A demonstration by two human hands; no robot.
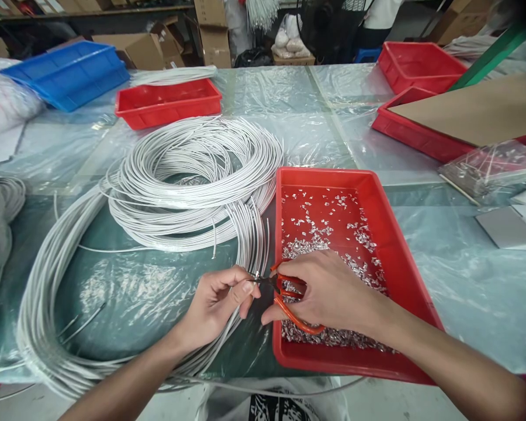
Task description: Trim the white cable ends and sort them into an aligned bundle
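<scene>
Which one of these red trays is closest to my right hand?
The front red tray, directly beneath your right hand and scattered with silvery bits; the other red trays sit farther back.

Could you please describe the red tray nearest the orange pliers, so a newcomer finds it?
On the plastic-covered table, find the white wire coils. Immediately to their right sits the red tray, the only one visibly strewn with silvery pieces.

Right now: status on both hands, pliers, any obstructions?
Right hand gripping orange-handled pliers. Left hand pinched shut at their tips, by a small silvery piece. No obstruction seen; red tray below right hand.
</scene>
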